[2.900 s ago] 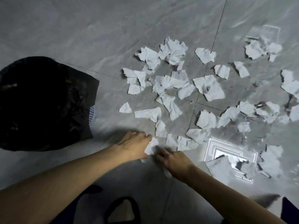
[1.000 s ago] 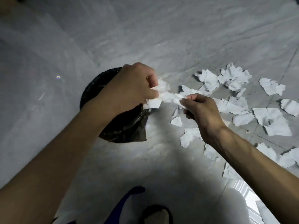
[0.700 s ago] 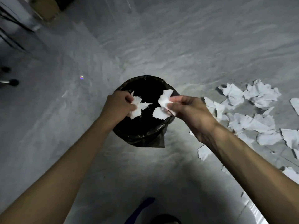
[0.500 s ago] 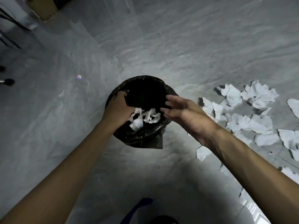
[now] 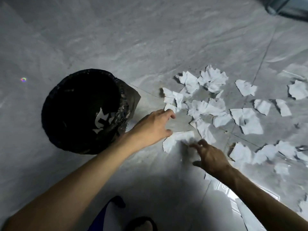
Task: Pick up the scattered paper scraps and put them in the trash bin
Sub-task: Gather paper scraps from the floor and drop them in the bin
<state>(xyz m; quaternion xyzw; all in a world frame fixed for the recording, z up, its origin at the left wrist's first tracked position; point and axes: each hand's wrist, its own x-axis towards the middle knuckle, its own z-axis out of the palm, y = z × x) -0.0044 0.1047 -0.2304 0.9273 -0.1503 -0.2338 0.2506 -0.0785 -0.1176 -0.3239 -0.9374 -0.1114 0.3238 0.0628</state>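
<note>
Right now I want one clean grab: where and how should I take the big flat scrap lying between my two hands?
Probably the upper-left edge of the big scrap, nearest the thumb of the left hand. It lies flat on the floor, so come from the trash bin side, press fingertips, drag it into a crease, then pinch. The right hand can pin it.

Floor (image 5: 116, 39) is big grey tiles with that pale marble-ish veining, pretty glossy. Thin dark grout line (image 5: 265, 52) runs down from the far right toward the near middle, and another one crosses it at an angle. Bright glare patch (image 5: 223, 192) on the near right, looks like a lamp reflecting, with squared-off lines in it. Near middle sits in soft shadow. Tiny rainbow flare spot (image 5: 23, 79) on the left. Far right corner has the edge of some blue-grey thing (image 5: 288, 5), can't tell what.
</note>
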